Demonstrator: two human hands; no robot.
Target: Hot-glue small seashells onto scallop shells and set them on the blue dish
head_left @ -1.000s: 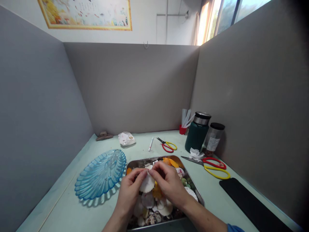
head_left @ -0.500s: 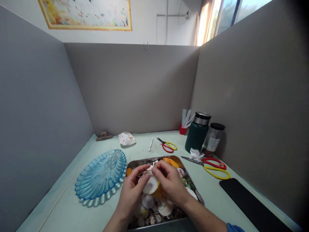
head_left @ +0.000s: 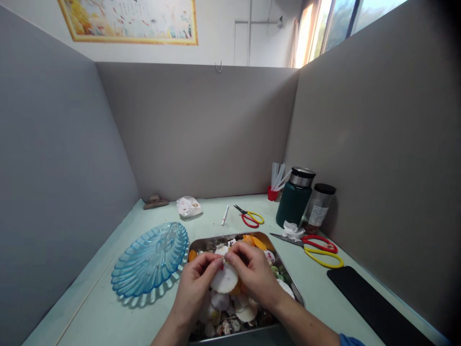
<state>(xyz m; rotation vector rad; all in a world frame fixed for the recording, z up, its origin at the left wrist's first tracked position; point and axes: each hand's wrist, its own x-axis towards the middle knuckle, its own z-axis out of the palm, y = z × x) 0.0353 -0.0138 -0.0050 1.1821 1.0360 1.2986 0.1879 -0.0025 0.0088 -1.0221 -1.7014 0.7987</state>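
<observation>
A white scallop shell (head_left: 224,279) hangs from the pinched fingertips of both hands, over a metal tray (head_left: 299,297) of shells. My left hand (head_left: 197,282) is closed at the shell's upper left edge, where a small red spot shows. My right hand (head_left: 254,273) has thumb and forefinger pressed together at the shell's top, close to the left fingertips. Any thin strand between the fingers is too small to make out now. Below lie white shells (head_left: 246,309), orange shells (head_left: 258,243) and small speckled shells (head_left: 226,327), partly hidden by my hands.
Left of the tray sits a blue shell-shaped dish (head_left: 151,262). Scissors (head_left: 250,217), a white pen (head_left: 225,215) and a crumpled packet (head_left: 189,206) lie behind. On the right are larger scissors (head_left: 322,251), a green flask (head_left: 294,199), a jar (head_left: 320,209) and a black slab (head_left: 374,302).
The thin pale loop seen by my left fingers no longer shows. Both hands have drawn closer at the shell's top, and a red spot now shows there.
</observation>
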